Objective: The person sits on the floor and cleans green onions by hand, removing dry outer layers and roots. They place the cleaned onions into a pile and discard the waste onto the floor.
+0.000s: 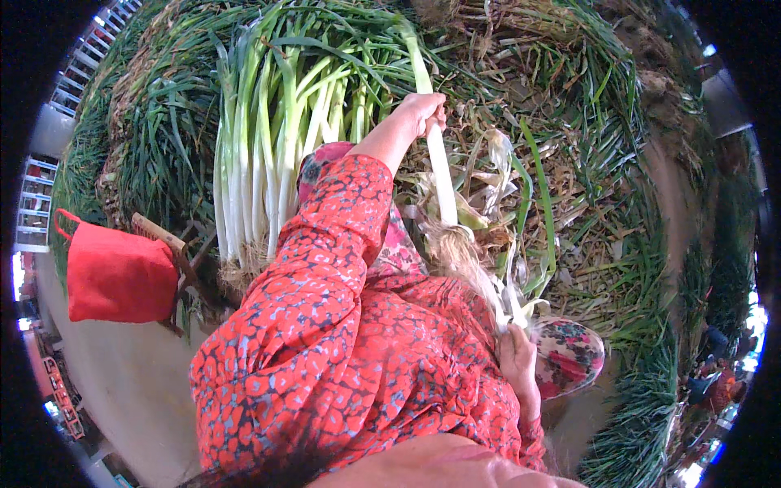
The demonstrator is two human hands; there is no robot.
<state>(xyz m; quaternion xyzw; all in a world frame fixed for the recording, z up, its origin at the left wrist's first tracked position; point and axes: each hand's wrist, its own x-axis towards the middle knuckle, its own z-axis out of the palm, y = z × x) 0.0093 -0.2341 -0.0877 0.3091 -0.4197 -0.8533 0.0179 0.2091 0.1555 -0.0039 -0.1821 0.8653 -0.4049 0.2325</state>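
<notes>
My left hand (pixel 422 114) is closed around the stalk of a large green onion (pixel 440 165), whose pale root end points down towards my lap and whose leaves run up and away. My right hand (pixel 518 354), low at the right by my knee, grips peeled outer leaves (pixel 515 302) that hang from near the root end. Left of my forearm lies a row of green onions (pixel 262 146) with white stems side by side and fibrous roots (pixel 244 262) towards me.
Heaps of leafy green onions (pixel 165 122) rise at the left and top. Peeled husks and leaf scraps (pixel 579 226) cover the ground at the right. A red cloth bag (pixel 122 274) rests by a small wooden stool (pixel 160 235) at the left. People (pixel 717 381) are far off at the right edge.
</notes>
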